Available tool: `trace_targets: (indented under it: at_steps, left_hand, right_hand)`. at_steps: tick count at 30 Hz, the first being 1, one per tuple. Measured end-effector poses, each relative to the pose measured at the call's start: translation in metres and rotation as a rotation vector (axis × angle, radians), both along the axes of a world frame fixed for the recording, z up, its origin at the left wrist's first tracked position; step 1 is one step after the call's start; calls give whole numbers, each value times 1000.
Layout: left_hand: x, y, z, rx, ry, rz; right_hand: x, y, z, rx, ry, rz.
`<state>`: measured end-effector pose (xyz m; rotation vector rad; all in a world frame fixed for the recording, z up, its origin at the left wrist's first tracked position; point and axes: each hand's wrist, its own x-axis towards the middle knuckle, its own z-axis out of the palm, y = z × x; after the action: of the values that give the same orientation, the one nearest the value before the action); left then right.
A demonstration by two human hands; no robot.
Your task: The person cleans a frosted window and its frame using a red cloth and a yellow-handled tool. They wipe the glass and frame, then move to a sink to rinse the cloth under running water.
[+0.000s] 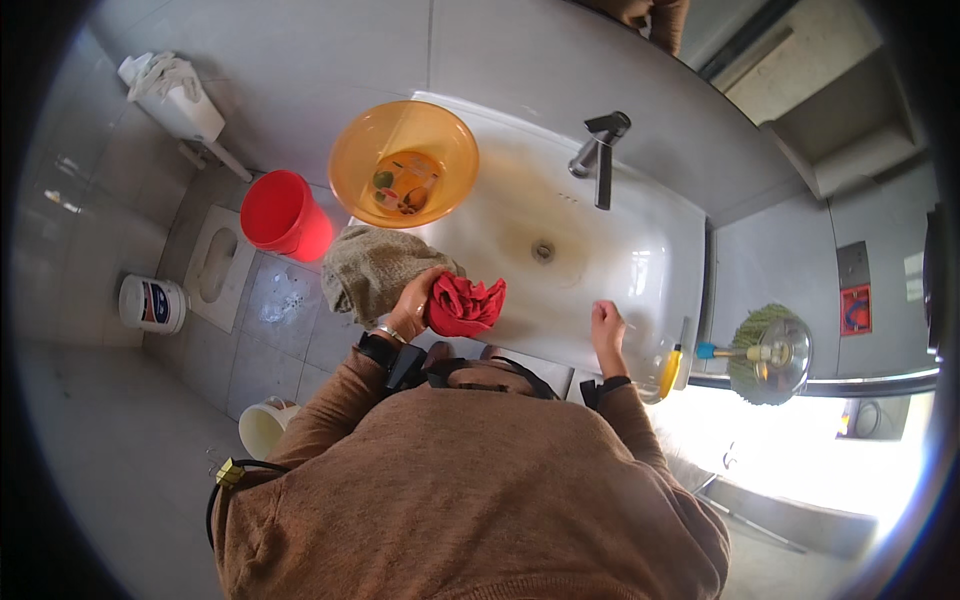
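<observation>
My left hand [417, 304] grips a bunched red cloth [466, 304] above the front left part of a white sink [495, 217]. Just behind that wrist, a grey-beige towel [379, 262] is draped over the sink's left edge. An orange translucent plastic basin [349, 176] with a fruit print on its bottom rests tilted at the sink's back left. My right hand [606, 322] is curled into a fist over the front right of the sink, with nothing visible in it. A metal faucet [602, 157] stands at the back, and the drain [542, 251] is uncovered.
A yellow-handled tool [671, 371] lies at the sink's front right corner. Left on the tiled floor are a red bucket [277, 214], a squat toilet [219, 255], a white lidded bucket [152, 304] and a cream bucket [262, 429]. A green mop head [750, 352] is at right.
</observation>
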<state>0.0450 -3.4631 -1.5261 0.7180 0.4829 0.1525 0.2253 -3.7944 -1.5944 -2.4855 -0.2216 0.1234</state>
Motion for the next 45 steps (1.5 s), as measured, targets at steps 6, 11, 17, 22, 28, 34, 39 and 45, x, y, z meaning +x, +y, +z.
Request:
trace_targets:
  at_steps: [6,11,17,22,28,34,39,45]
  left_hand:
    - [-1,5,-14,-81,-14,-21]
    - [3,14,-33,-283,97,-53]
    - [4,19,-53,-289,78,-39]
    - [5,21,-52,-300,94,-51]
    - [2,9,-27,-192,36,-41]
    - [1,5,-23,-144,73,-66]
    - [1,9,-31,-42,72,-73]
    - [1,7,-32,-113,97,-72]
  right_hand:
    - [46,56,113,602,93,54]
    - [93,124,187,1120,428,160]
    - [148,182,196,1233,635,117]
    - [174,202,196,1291,714,43]
    - [175,190,199,1356,791,138]
    - [182,189,213,1368,912,58]
    - [190,180,234,1435,1085,37]
    - [203,167,240,1648,1185,119]
